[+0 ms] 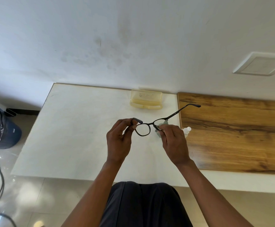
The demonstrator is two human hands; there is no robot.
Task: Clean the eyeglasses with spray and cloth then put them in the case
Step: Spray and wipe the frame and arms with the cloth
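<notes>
Head view, looking down over a white table. Dark thin-rimmed eyeglasses held up between both hands, above the table's middle. Left hand pinching the left end of the frame by the hinge, fingers curled. Right hand pressing a small grey-green cloth round the right lens, temple arm jutting far right. Pale yellow translucent case lying open at the far edge. White spray bottle just right of the right hand.

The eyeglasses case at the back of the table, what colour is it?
The case is pale translucent yellow, seen in the head view.
</notes>
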